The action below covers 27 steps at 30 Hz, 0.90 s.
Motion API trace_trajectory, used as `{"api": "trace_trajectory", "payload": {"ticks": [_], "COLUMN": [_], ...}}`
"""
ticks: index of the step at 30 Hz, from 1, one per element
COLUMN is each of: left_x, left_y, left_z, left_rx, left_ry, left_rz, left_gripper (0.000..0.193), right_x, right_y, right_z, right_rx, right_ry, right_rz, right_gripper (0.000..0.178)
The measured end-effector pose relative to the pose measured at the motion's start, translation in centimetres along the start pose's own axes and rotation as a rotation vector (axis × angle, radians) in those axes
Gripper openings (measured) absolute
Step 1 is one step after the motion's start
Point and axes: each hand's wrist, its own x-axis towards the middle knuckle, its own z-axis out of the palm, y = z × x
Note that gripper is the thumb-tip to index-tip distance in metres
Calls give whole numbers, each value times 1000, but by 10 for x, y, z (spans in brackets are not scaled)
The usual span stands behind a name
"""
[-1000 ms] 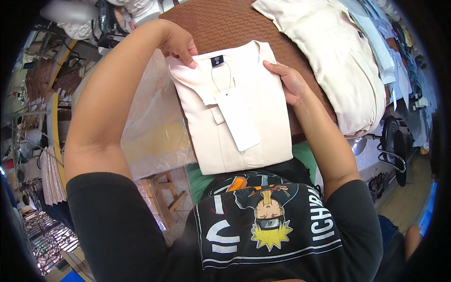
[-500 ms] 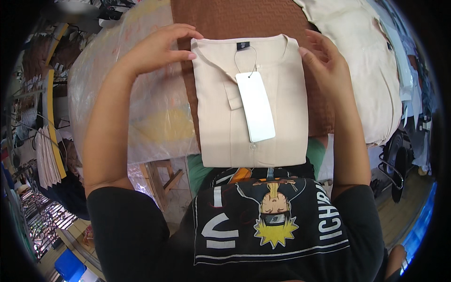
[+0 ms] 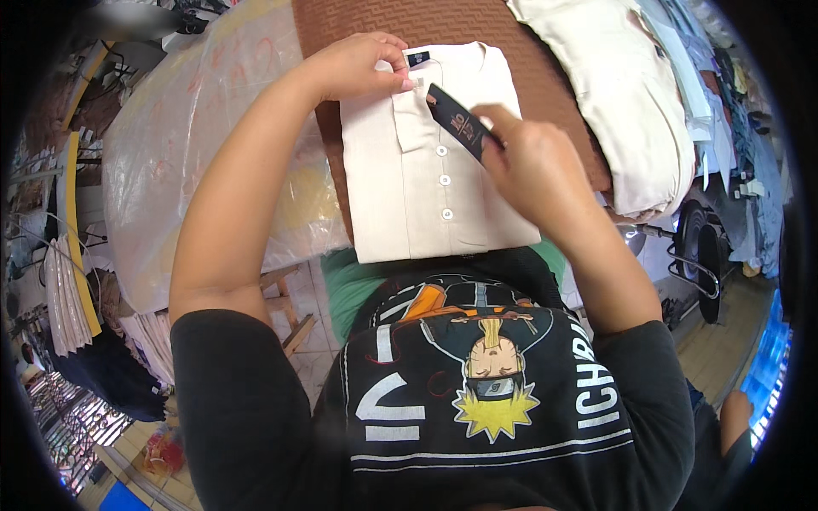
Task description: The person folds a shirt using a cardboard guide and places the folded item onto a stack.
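A cream button-front shirt [image 3: 383, 213] lies folded in front of me, with white buttons down its middle and a dark neck label. My left hand [image 3: 366, 68] pinches the shirt at the neckline, on the left of the label. A black hang tag [image 3: 460, 123] is gripped in my right hand [image 3: 532, 162] above the shirt's right half, tilted with its dark printed face up. The fingers of my right hand are slightly smeared by motion and cover the tag's lower end.
Under the shirt is a brown textured cloth [image 3: 562, 128]. A plastic-wrapped bundle [image 3: 213, 170] lies on the left, and a pile of cream garments [image 3: 613, 102] on the right. Blue clothes [image 3: 750, 136] hang at the far right; beside them stands a black wheel-like part [image 3: 699, 247].
My left hand has moved right along the neckline and closed on it. My right hand has come inward and taken the hang tag, turning up its black face. The buttons now show.
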Motion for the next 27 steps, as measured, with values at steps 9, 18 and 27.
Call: {"api": "trace_trajectory", "payload": {"ticks": [9,18,27], "left_x": [6,1,3], "left_y": [0,1,-5], "left_z": [6,11,13], "left_rx": [54,54,-3], "left_ry": [10,53,49], "left_rz": [-39,-77,-74], "left_gripper": [18,18,13], "right_x": [-4,-11,-5], "right_y": [25,30,38], "right_z": [0,8,23], "right_rx": [1266,1234,946], "right_ry": [-254,-438,-168], "right_rz": [452,395,82], "right_gripper": [34,34,19]}}
